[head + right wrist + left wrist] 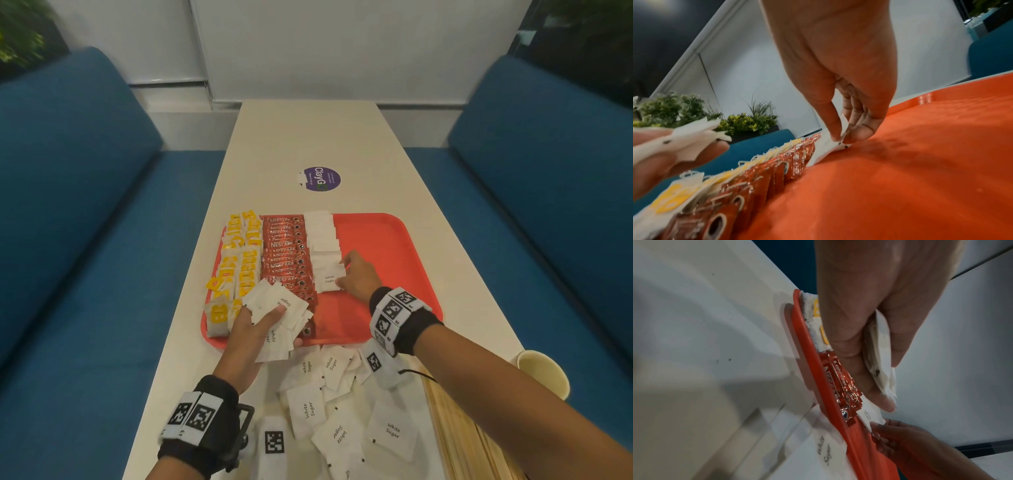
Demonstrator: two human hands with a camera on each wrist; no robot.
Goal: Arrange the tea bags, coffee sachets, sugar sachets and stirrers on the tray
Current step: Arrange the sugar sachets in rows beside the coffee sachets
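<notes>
Item: sugar sachet (pixel 329 279), white paper, printed "White Sugar". It lies at the near end of the sugar column on the red tray (pixel 387 240), just right of the coffee sachets (pixel 286 255), with the tea bags (pixel 236 263) along the tray's left side. My right hand (pixel 358 275) pinches its right edge between thumb and fingertips. My left hand (pixel 253 329) clasps a fanned bundle of sachets (pixel 277 303) over the tray's near-left corner. More lie loose on the table (pixel 308 137), near side. I judge them light, limp, slippery when stacked; best taken by an edge or corner. Stirrers (pixel 455 421) near right, untouched.
</notes>
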